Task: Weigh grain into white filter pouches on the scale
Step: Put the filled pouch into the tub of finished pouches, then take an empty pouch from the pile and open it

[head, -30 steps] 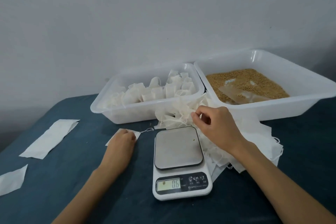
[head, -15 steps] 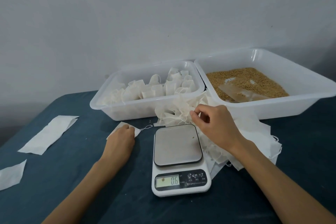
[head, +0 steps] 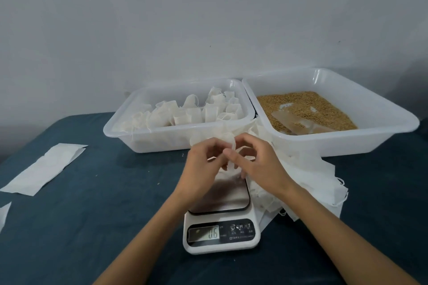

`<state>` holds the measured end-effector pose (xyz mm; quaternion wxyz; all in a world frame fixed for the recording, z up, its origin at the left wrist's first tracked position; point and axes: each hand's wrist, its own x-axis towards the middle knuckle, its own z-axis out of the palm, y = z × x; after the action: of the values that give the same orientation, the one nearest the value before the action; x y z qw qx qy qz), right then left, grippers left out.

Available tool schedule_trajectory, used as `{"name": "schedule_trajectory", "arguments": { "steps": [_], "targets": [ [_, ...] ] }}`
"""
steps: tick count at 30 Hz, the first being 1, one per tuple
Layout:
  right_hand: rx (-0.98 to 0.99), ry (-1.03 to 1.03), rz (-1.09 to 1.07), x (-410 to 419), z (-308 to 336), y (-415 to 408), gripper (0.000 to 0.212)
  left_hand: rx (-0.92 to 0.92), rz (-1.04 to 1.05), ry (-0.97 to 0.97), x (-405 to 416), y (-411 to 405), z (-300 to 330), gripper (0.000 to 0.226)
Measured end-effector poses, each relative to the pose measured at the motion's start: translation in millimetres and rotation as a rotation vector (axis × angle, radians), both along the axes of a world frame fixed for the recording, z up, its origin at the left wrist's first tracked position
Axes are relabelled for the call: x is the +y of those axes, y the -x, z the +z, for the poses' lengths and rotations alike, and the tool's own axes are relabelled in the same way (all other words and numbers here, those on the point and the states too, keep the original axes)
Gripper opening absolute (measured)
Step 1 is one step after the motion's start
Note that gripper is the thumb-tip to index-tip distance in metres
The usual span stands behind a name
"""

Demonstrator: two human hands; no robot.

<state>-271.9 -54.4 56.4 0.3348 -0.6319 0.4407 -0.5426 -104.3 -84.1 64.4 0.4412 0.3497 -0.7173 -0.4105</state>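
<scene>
A white digital scale (head: 221, 236) with a steel platform stands in front of me; its display reads 0.6. Above the platform's far edge both hands meet on one white filter pouch (head: 230, 146). My left hand (head: 200, 170) and my right hand (head: 259, 165) each pinch it with curled fingers. A heap of empty white pouches (head: 308, 176) lies to the right of the scale. The right tub (head: 379, 136) holds golden grain (head: 324, 109) with a clear scoop (head: 298, 124) lying in it.
The left white tub (head: 162, 140) holds several filled pouches. Two flat white pouches (head: 44, 169) lie on the dark blue table at the far left. A few stray grains dot the cloth left of the scale. A grey wall rises behind the tubs.
My left hand left the pouch lying left of the scale and came to the middle. My right hand lifted a pouch from the heap, and both hands now hold it over the scale.
</scene>
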Motion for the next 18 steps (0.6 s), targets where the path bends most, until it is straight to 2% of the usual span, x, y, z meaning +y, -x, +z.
{"name": "schedule_trajectory", "arguments": {
  "steps": [4,7,11,15,18],
  "targets": [
    [-0.099,-0.009,-0.027,-5,0,8,0.015,0.040,0.005,0.001,-5,8,-6,0.009],
    [-0.141,-0.020,-0.088,-8,-5,9,0.003,0.106,0.059,-0.034,-4,9,-11,0.016],
    [0.043,0.104,-0.211,-8,-11,7,0.017,0.186,0.122,-0.021,-3,2,-12,0.023],
    [0.301,0.161,-0.174,-8,-15,6,0.018,0.207,0.085,-0.041,3,0,-13,0.021],
    [0.184,0.104,-0.172,-7,-16,2,0.022,0.180,0.012,-0.018,8,2,-14,0.023]
  ]
}}
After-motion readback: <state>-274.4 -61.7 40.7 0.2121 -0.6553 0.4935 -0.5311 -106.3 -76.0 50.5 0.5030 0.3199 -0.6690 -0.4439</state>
